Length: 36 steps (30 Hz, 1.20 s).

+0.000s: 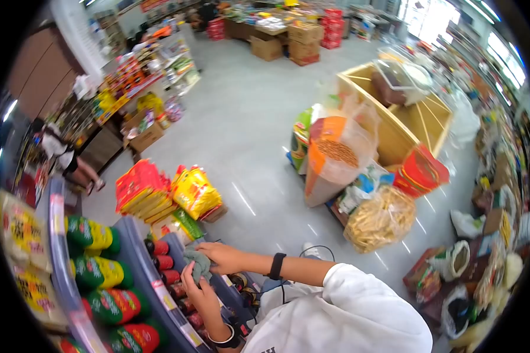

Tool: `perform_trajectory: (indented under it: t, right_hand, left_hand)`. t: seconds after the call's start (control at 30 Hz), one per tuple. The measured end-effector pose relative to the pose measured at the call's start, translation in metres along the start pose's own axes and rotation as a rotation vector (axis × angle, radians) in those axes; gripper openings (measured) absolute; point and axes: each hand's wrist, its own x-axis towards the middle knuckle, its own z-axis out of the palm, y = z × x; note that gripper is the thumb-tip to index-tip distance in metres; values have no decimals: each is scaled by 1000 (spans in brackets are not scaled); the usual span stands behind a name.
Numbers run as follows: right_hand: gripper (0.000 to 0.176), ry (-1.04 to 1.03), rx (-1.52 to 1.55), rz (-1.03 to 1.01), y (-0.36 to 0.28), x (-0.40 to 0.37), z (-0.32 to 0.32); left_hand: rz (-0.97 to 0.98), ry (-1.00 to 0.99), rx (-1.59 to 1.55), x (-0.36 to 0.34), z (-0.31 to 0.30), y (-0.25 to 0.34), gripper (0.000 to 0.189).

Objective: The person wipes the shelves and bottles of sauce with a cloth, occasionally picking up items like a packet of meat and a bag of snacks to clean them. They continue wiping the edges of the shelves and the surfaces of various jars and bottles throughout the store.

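Observation:
A crumpled grey-green cloth (199,263) is bunched between my two hands above a shelf tier. My right hand (222,257), with a black band on its wrist, has its fingers closed on the cloth's upper side. From below, my left hand (201,299) grips the same cloth with bent fingers. Just beside the hands runs a row of dark jars with red lids (169,277). More small jars (238,281) are partly hidden beneath my right forearm.
Large green bottles with yellow and red labels (103,272) fill the tier at left. Red and yellow packets (144,188) are stacked beyond the shelf end. Wooden bins (388,126) and an open sack of brown grains (335,153) stand right. A person (59,150) is at far left.

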Motion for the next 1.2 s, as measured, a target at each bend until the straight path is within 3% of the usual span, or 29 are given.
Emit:
perform_trajectory:
  t: [0.1,0.27,0.47,0.63,0.8,1.0,1.07,1.2]
  right_hand:
    - [50,52,5,119,28,-24,-26]
    - [36,108,-52,288,65,-72,-73]
    - [35,174,-19,553,81,-128,-157]
    - [33,355,-94,513,113,-157,-211]
    - [29,473,-112,540,128,-159,-240]
    - [29,392,-133,532,190,-130,-253]
    - [29,281,12,535,221,-109,-248]
    - [35,137,173,547,274,-43,-252]
  left_hand:
    - [9,-184,-75,18,23,18,39]
    - [63,-432,-126,34,83,20,34]
    - [150,-735,-62,64,149,73,32]
    - [303,-873,-106,79,209,135,29]
    - [389,-877,-97,88,261,166,26]
    - [326,-854,-92,138,287,144,25]
    - [216,-811,-122,164,293,135,25]
    - [239,-803,-48,244,297,105,23]
